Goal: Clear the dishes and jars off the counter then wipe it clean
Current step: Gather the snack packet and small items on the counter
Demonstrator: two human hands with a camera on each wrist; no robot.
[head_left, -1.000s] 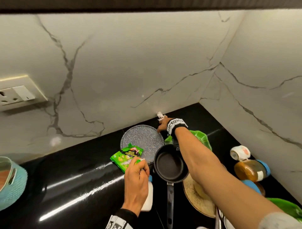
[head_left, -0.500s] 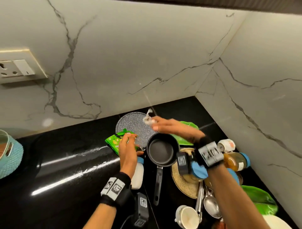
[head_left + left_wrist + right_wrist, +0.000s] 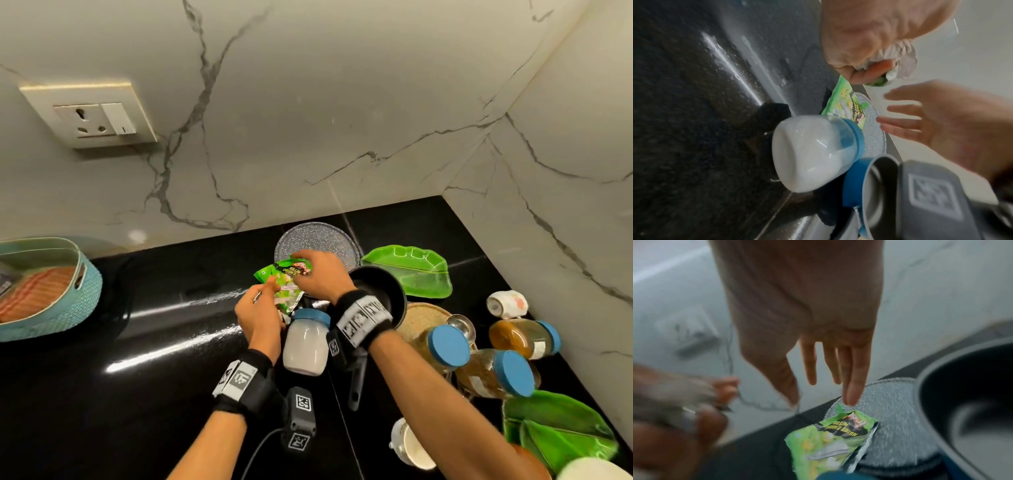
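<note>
A green snack packet [image 3: 286, 294] lies partly on a speckled grey plate [image 3: 315, 240] near the back wall of the black counter [image 3: 154, 342]. My right hand [image 3: 318, 274] hovers over the packet [image 3: 830, 439] with fingers straight and nothing held. My left hand [image 3: 263, 301] is just left of the packet. In the left wrist view it [image 3: 865, 69] pinches a crumpled white wrapper [image 3: 898, 52] with a green scrap. A white jar with a blue lid [image 3: 305, 346] lies between my wrists. A black pan [image 3: 397, 291] sits under my right wrist.
Right of the pan lie a green leaf plate [image 3: 411, 270], a woven mat [image 3: 421, 318], several blue-lidded jars [image 3: 520, 337], two cups [image 3: 507, 303] and another green plate [image 3: 561, 431]. A teal basket [image 3: 68, 301] stands at far left. A wall socket [image 3: 92, 116] is above.
My right hand brought the white wrapper from the back wall to my left hand and let go. The left hand now pinches it; the head view tilted down.
</note>
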